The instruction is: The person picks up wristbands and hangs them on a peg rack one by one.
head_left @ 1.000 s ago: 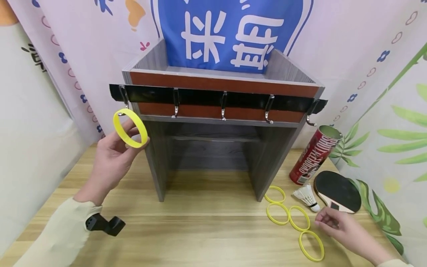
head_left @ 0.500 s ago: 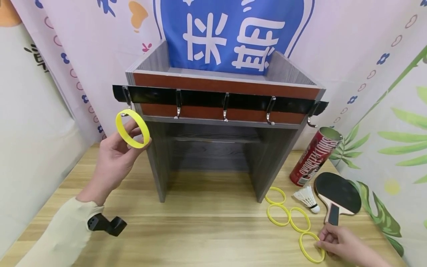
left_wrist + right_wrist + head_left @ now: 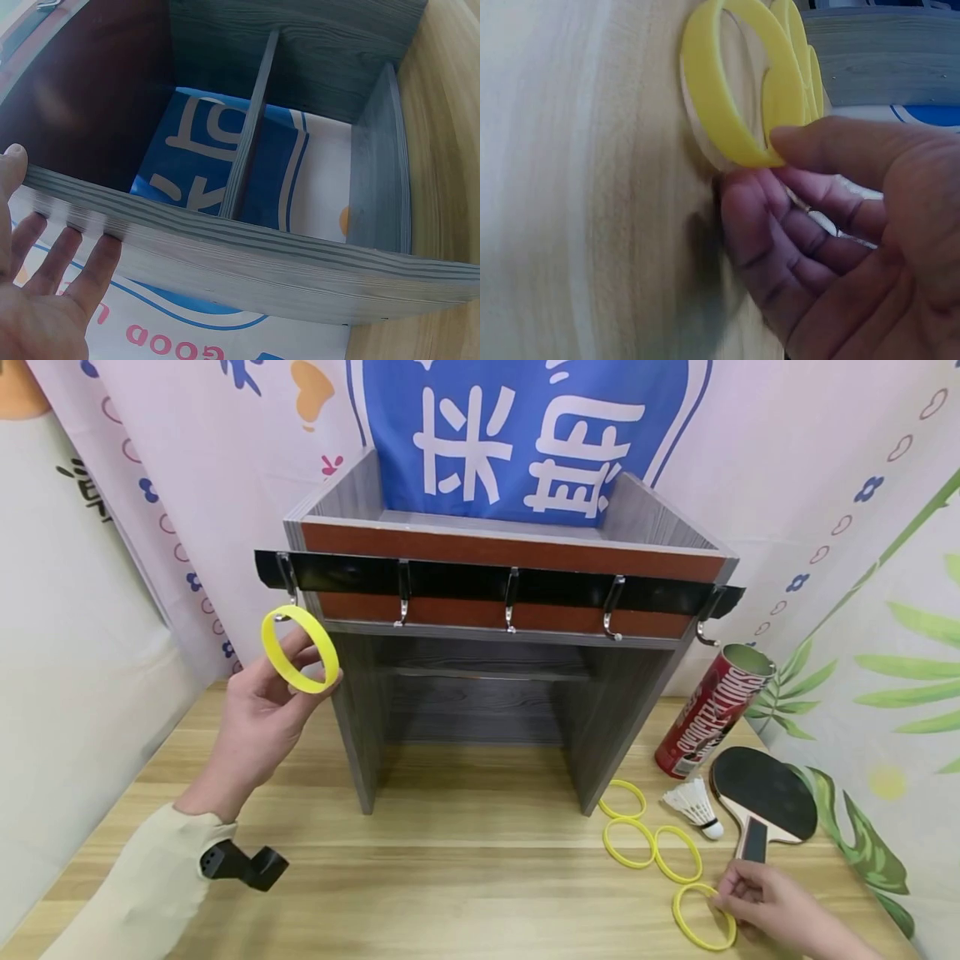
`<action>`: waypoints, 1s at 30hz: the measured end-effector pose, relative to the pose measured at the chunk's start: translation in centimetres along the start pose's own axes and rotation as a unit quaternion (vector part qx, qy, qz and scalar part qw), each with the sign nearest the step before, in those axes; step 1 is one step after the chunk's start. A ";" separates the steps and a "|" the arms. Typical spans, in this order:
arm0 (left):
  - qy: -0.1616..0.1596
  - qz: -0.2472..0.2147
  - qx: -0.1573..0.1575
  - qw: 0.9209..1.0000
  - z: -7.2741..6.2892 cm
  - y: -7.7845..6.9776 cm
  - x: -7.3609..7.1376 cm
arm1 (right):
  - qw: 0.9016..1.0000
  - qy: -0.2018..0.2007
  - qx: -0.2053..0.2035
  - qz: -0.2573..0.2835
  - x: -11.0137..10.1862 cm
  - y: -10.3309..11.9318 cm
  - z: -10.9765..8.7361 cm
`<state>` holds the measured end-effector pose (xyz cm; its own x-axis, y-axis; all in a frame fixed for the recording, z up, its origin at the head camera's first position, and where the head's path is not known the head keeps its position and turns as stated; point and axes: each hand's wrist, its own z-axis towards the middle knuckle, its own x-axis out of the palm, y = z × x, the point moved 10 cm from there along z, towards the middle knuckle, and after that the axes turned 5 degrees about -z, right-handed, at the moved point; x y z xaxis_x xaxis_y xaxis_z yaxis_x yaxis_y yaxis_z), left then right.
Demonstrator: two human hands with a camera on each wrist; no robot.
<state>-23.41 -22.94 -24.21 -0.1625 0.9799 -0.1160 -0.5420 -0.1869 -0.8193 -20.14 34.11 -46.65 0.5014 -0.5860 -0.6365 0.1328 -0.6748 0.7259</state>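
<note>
My left hand (image 3: pixel 258 718) holds the grey side panel (image 3: pixel 354 727) of a small shelf, its thumb at the front edge and its fingers against the outer face (image 3: pixel 247 281). In front of this hand, a yellow wristband (image 3: pixel 330 660) hangs from the leftmost hook of a black hook strip (image 3: pixel 457 577). My right hand (image 3: pixel 772 902) pinches the rim of the nearest yellow wristband (image 3: pixel 709 82) between thumb and fingers, low at the tabletop. Three more yellow wristbands (image 3: pixel 628 864) lie flat beyond it, toward the shelf.
A shuttlecock (image 3: pixel 694 808) and a black table tennis bat (image 3: pixel 765 793) lie beyond my right hand. Behind them a red shuttlecock tube (image 3: pixel 712 714) stands upright. Printed curtains (image 3: pixel 810 460) close off the wooden table (image 3: pixel 450 877) at the back and sides.
My right hand has moved toward me from beside the shuttlecock and taken hold of the nearest wristband's rim. The left hand stays at the side panel. The head view has shifted slightly.
</note>
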 end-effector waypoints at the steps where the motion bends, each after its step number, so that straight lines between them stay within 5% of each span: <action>1: -0.001 0.009 -0.002 1.000 0.0 0.0 0.0 | 1.000 0.006 -0.006 0.016 0.0 0.0 0.0; 6: -0.009 0.036 -0.013 0.999 0.0 0.3 -0.1 | 0.998 0.007 -0.048 0.050 -0.2 0.6 -0.1; 12: -0.003 -0.009 -0.001 1.000 0.0 0.2 0.1 | 0.991 -0.028 -0.127 0.040 -1.0 2.3 -0.5; 17: -0.006 0.015 -0.010 1.000 -0.1 0.3 -0.1 | 0.986 -0.023 -0.142 0.081 -1.2 4.2 -0.6; 21: -0.008 0.043 -0.019 0.999 -0.1 0.4 -0.1 | 0.980 -0.055 -0.174 0.078 -1.4 7.4 -0.1; 30: -0.004 0.023 -0.005 1.000 0.0 0.1 0.0 | 0.961 -0.145 -0.229 0.050 -1.0 14.6 2.7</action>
<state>-23.41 -22.99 -24.29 -0.1941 0.9697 -0.1486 -0.5263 -0.2308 -0.8184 -21.03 23.65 -36.09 0.2810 -0.7825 -0.5556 0.4916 -0.3799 0.7836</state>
